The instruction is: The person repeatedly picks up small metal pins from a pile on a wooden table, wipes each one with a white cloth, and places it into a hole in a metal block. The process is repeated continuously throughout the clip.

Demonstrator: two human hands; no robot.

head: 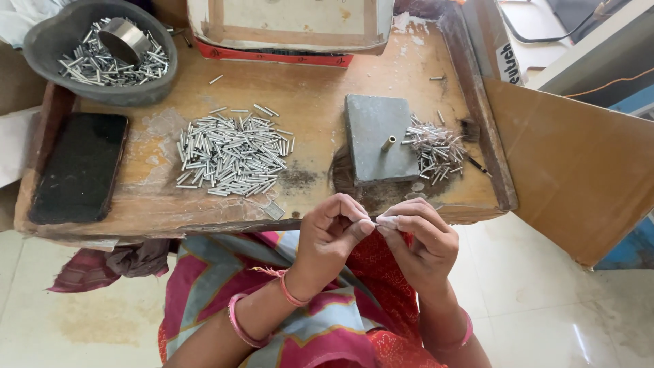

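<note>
- While the left hand (332, 228) and right hand (419, 238) meet off the table's (313, 109) front edge, both pinch one small pale piece (385, 221) between fingertips.
- Loose metal tubes (231, 155) lie mid-table, well apart.

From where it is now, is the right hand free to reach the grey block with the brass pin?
Probably yes. The right hand sits just below the grey block, with only bare board between them, though its fingertips already pinch something small together with the left hand.

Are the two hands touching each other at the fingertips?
Touching. The head view shows the left hand and right hand meeting at the fingertips, pinched together on a small pale piece, no gap visible.
</note>
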